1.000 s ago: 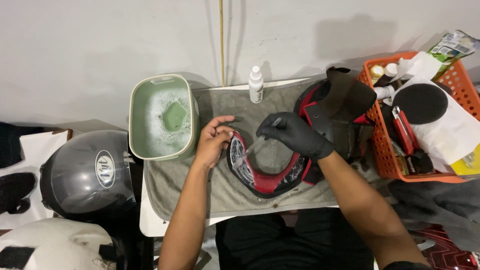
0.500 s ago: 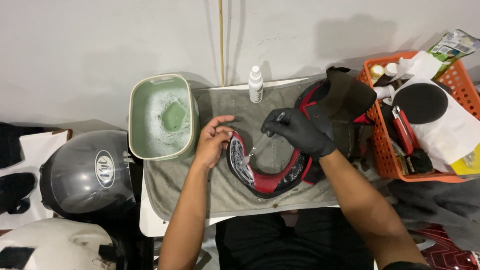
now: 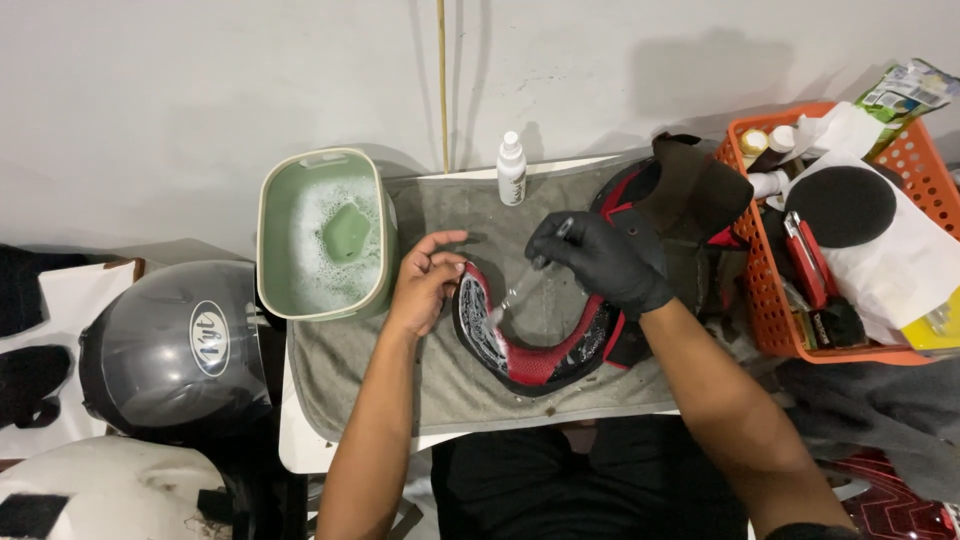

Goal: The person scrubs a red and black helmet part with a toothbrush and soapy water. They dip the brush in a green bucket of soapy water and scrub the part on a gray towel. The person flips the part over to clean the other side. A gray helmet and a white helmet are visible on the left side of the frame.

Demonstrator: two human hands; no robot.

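Observation:
A curved red and black helmet pad (image 3: 530, 362) lies on a grey towel (image 3: 440, 385). My bare left hand (image 3: 428, 283) holds the pad's left end between thumb and fingers. My right hand (image 3: 598, 258), in a black glove, grips a clear-handled brush (image 3: 528, 282) whose bristle end touches the pad's wet, foamy inner side near my left hand. More black and red padding (image 3: 690, 195) is piled at the towel's right end.
A green tub of soapy water (image 3: 325, 235) with a sponge stands left of the towel. A white spray bottle (image 3: 512, 170) stands at the back. An orange basket (image 3: 850, 240) of supplies sits right. A grey helmet (image 3: 175, 350) and a white helmet (image 3: 110, 495) rest at left.
My right hand has shifted the brush slightly along the pad. My left hand keeps its hold on the pad's end.

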